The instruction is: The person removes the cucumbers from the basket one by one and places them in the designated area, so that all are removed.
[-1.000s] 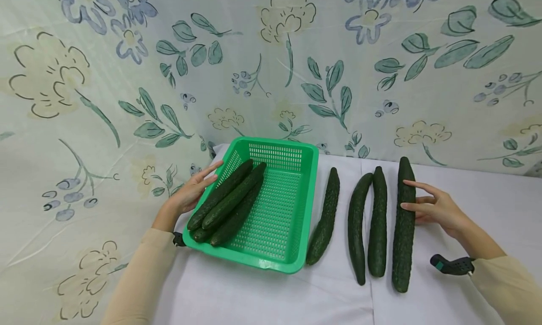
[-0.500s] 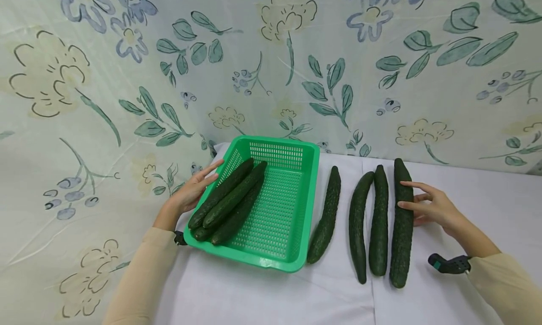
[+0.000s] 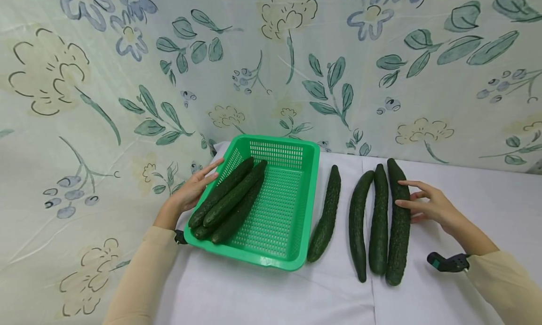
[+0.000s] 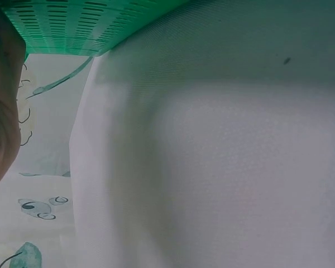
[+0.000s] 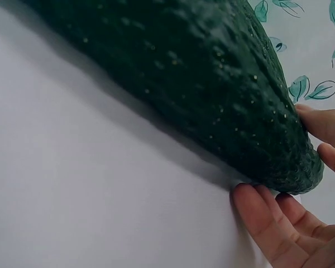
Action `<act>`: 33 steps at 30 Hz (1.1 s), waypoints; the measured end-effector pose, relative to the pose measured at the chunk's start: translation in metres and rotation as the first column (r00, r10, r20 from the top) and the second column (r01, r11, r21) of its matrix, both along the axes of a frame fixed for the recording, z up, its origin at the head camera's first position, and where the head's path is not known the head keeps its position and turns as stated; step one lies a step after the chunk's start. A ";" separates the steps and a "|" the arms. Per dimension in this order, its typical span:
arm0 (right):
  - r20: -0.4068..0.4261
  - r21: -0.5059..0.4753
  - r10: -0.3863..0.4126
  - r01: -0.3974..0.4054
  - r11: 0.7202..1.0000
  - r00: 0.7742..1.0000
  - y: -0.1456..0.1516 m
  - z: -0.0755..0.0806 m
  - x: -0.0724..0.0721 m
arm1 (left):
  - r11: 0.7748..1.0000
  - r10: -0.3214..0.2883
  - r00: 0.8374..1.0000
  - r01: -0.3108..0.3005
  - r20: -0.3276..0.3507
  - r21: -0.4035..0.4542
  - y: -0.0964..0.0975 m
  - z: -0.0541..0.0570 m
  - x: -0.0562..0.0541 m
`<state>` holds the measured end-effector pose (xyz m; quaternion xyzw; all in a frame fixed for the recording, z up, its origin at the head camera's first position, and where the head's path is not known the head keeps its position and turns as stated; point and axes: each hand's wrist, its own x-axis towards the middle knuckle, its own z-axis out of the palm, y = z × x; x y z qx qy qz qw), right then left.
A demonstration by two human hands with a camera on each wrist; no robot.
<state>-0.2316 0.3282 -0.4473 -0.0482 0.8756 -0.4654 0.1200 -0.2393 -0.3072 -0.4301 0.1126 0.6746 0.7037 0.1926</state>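
Observation:
My left hand (image 3: 190, 191) rests with straight fingers against the left side of a green plastic basket (image 3: 315, 193). Several dark green cucumbers (image 3: 233, 193) are heaped along the basket's left half. At the right, my right hand (image 3: 432, 205) holds the upper part of the rightmost cucumber (image 3: 398, 240), thumb and forefinger over it, other fingers at its right side. The right wrist view shows this bumpy cucumber (image 5: 184, 72) close up, with fingertips on both sides of its tapered end. In the left wrist view only part of the left hand (image 4: 3, 111) shows, below the basket.
Three more cucumbers lie on the white cloth (image 3: 338, 301): one beside the basket (image 3: 326, 217), a curved one (image 3: 357, 221), and one (image 3: 378, 221) just left of the held cucumber. A floral curtain (image 3: 271, 90) hangs behind and at the left.
My right hand has shifted slightly left with the rightmost cucumber, which now lies close to its neighbour and tilts a little, top end leftward. My left hand and the basket stay in place.

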 end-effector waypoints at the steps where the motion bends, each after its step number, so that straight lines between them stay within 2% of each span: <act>1: 0.000 0.000 -0.001 0.001 1.000 1.000 -0.001 0.001 0.000 | 1.000 -0.001 1.000 0.001 0.003 0.004 0.000 0.000 0.000; 15: -0.010 -0.013 -0.005 0.005 1.000 1.000 -0.004 0.005 0.001 | 1.000 0.006 1.000 -0.006 -0.011 -0.014 -0.001 -0.001 0.000; 21: -0.055 -0.014 -0.035 0.034 0.999 0.998 -0.001 0.011 -0.001 | 1.000 0.006 1.000 -0.006 -0.011 -0.016 -0.001 -0.001 -0.001; 29: -0.078 -0.138 -0.085 0.074 0.988 0.993 -0.003 0.028 -0.005 | 1.000 -0.001 1.000 0.001 -0.005 0.001 -0.001 -0.001 0.000; 33: -0.094 -0.210 -0.085 0.064 0.976 0.992 -0.007 0.041 -0.007 | 1.000 -0.006 1.000 0.006 0.007 0.022 -0.001 -0.001 0.000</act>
